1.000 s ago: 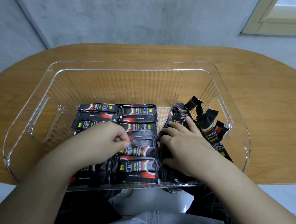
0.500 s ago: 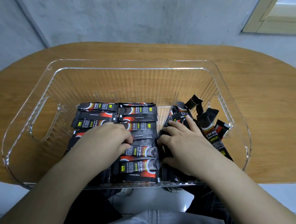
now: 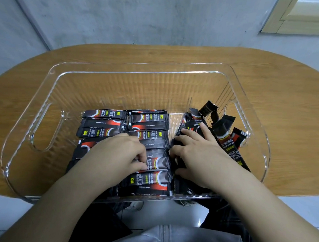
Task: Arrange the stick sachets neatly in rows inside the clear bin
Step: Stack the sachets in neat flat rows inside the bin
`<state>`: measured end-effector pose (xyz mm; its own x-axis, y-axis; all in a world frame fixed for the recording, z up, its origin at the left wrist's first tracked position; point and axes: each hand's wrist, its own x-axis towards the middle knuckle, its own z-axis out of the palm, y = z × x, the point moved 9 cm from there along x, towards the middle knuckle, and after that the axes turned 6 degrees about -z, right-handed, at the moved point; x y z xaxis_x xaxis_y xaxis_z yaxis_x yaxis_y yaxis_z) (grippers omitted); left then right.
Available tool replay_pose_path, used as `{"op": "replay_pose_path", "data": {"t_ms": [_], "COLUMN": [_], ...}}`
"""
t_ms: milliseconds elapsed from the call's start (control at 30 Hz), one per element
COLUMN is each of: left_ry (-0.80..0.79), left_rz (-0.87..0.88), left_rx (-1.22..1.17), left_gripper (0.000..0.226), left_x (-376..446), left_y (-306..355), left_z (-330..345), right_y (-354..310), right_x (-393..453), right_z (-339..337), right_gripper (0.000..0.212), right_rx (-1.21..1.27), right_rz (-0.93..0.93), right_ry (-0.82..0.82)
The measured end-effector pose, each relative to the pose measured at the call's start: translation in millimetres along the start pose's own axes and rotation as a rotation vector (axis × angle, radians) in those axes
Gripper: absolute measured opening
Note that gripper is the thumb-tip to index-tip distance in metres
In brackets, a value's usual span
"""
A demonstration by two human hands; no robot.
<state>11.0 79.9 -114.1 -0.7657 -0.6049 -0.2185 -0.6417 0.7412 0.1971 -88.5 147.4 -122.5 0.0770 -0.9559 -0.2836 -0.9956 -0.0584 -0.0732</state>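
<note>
Resting on wooden table (image 3: 282, 134), overhanging the 6 o'clock edge: clear bin (image 3: 140, 67). Filling the near half of the bin floor: stick sachets, two flat rows (image 3: 148, 121) at centre-left, loose pile (image 3: 226, 134) leaning at 3 o'clock against the wall. Lying over the left rows, fingers curled, apparently pinching one sachet edge: left hand (image 3: 118, 155), shifted slightly toward 9 o'clock versus a second ago. Pressing on the pile with spread, mostly straight fingers, barely moved: right hand (image 3: 198, 155). Meaning: rows being squared up, pile not yet sorted. Remaining open: whole 12 o'clock half of floor; narrow bare strip between rows and pile.
</note>
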Motion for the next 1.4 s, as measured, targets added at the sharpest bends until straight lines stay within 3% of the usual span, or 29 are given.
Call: {"op": "replay_pose_path", "data": {"t_ms": [933,1400], "left_ry": [-0.039,-0.03], "left_rz": [0.01,0.045], "left_rx": [0.031,0.02], "left_gripper": [0.029,0.021], "left_x": [-1.3,-1.5], "left_y": [2.7,2.4], "left_z": [4.9,5.4], "right_y": [0.2,0.1], "right_x": [-0.2,-1.8], "right_z": [-0.9,-1.4], "right_gripper": [0.048,0.043], "right_rx": [0.001,0.011], "right_rz": [0.008,0.019], "right_ry": [0.007,-0.009]}}
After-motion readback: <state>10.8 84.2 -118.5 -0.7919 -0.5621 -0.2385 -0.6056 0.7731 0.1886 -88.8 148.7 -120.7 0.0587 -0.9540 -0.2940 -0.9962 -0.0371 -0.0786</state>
